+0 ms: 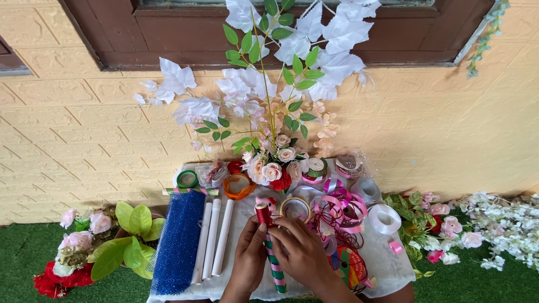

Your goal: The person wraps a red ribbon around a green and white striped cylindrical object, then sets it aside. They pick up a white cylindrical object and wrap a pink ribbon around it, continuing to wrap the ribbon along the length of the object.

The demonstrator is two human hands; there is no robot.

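Nearest us, our left hand and right hand meet over a striped stick lying on the white cloth. Both hands are closed around a small red spool, held at the stick's upper end, fingers pinched on it. We judge the wrapping barely started: the stick's green-and-pink stripes show bare below the hands. To the left lie three white rolled tubes and a blue mesh roll. On the right, pink ribbon sits tangled. Behind, a flower arrangement stands against the yellow wall.
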